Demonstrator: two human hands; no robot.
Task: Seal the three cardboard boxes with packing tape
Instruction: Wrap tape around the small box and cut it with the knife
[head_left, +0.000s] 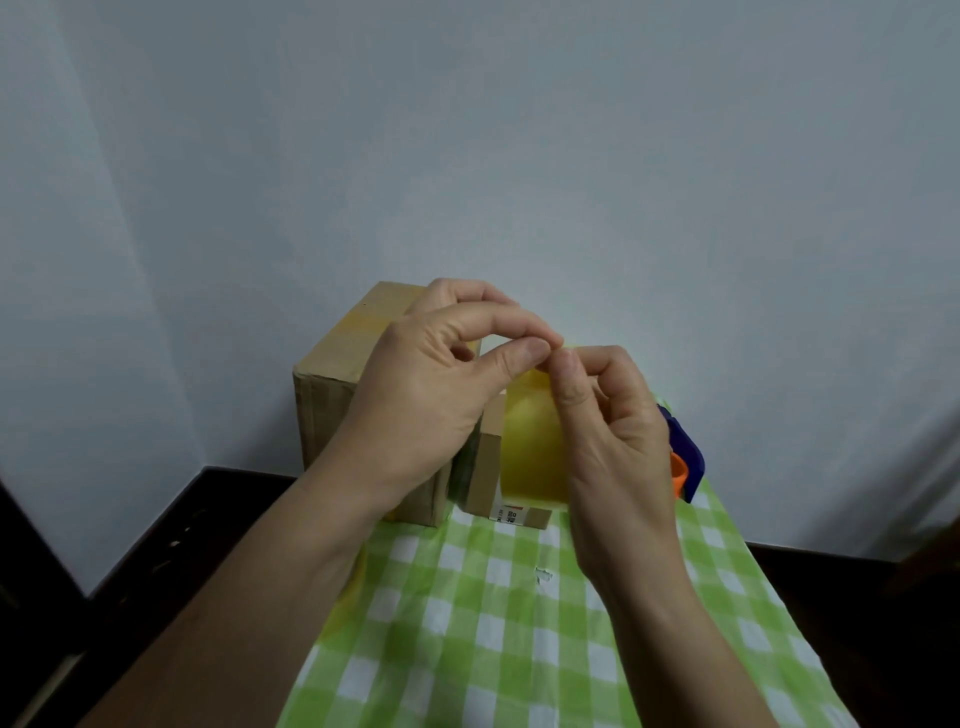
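A strip of yellowish packing tape (530, 441) hangs in front of me, held up above the table. My left hand (431, 395) pinches its top edge between thumb and forefinger. My right hand (613, 415) pinches the same edge just to the right, the fingertips of both hands almost touching. Behind my left hand stands a tall cardboard box (337, 395) with tape along its edges. A smaller cardboard box (485, 467) with a white label sits to its right, partly hidden by the tape. I cannot make out a third box.
A green and white checked cloth (519, 623) covers the table in front of me. A dark blue and orange tool (685, 462) shows behind my right hand. The dark table edge (171, 530) runs along the left. A plain pale wall stands behind the boxes.
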